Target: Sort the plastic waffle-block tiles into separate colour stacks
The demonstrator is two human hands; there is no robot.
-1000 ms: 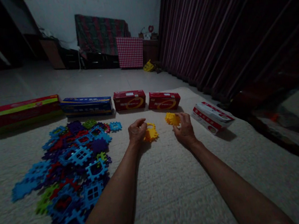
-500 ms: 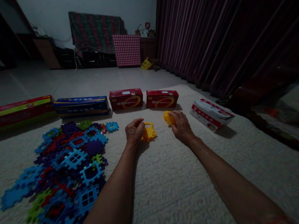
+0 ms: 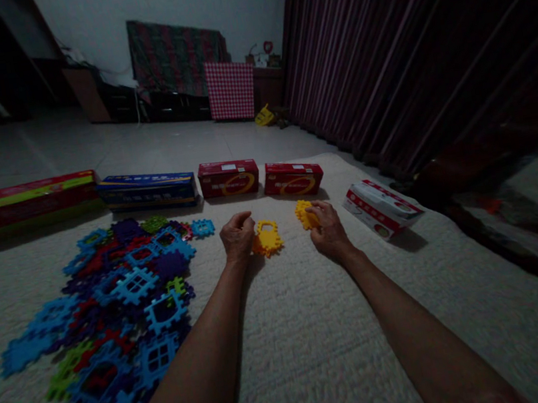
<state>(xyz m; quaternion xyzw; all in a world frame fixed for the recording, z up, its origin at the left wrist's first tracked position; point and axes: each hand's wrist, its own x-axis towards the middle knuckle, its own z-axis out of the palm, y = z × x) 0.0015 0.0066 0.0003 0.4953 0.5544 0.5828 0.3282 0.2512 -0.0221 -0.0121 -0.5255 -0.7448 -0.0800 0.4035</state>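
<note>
My left hand [image 3: 238, 236], fingers curled, is at the left side of a few joined yellow building panels [image 3: 269, 236]. The panels stand on the quilted mat, one with a window opening, and their lower edge looks orange. The hand hides their left part. To the right, my right hand [image 3: 327, 228] pinches a separate yellow panel [image 3: 304, 214] with toothed edges between thumb and fingers. A gap of mat lies between this panel and the joined ones. On my left spreads a pile of interlocking panels [image 3: 135, 285] in blue, purple, red and green.
Beyond my hands, a long red-and-green box [image 3: 22, 208], a blue box [image 3: 149, 191] and two red boxes [image 3: 228, 178] [image 3: 293, 177] stand in a row. A white-and-red box [image 3: 382, 207] sits at the right. Farther back are a cabinet [image 3: 174, 111] and a dark curtain [image 3: 352, 47].
My left hand has shifted slightly left, showing more of the joined yellow panels. My right hand still holds its panel, tilted a little differently, with more of it showing.
</note>
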